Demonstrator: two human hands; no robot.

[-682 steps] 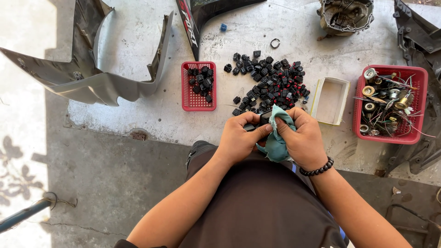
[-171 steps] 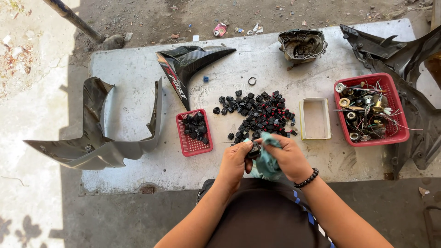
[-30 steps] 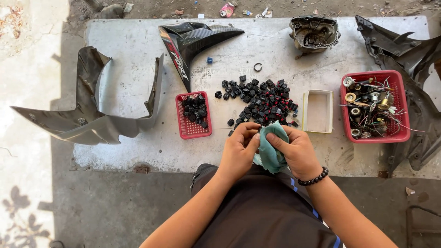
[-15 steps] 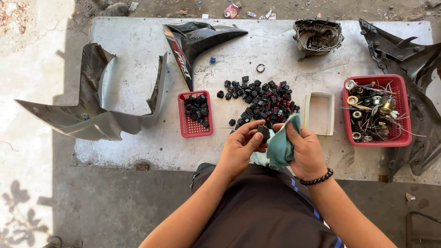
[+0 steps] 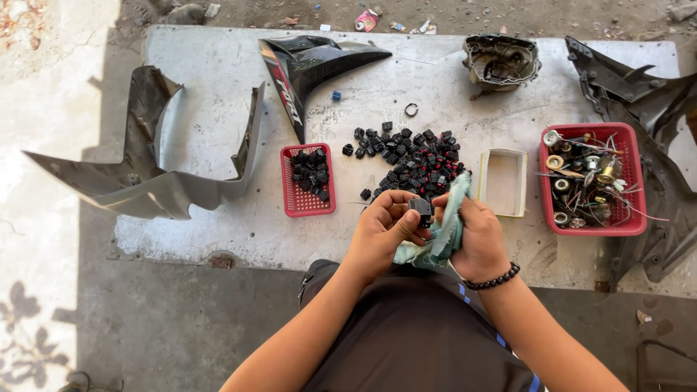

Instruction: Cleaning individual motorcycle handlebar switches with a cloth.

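From the head camera, the left hand [image 5: 381, 229] pinched a small black plastic block [image 5: 420, 208] over the near edge of the grey tabletop [image 5: 218, 232]. The right hand [image 5: 475, 236] gripped a crumpled teal cloth [image 5: 443, 236] (pressed against that block). A pile of small black parts [image 5: 414, 156] lay just beyond, beside a red slotted basket [image 5: 308, 207].

Left hand [image 5: 383, 226] pinches a small black part [image 5: 420, 209]; right hand [image 5: 475, 236] grips a teal rag [image 5: 443, 236].

Sharp, shaded daylight; sunlit glare far left.
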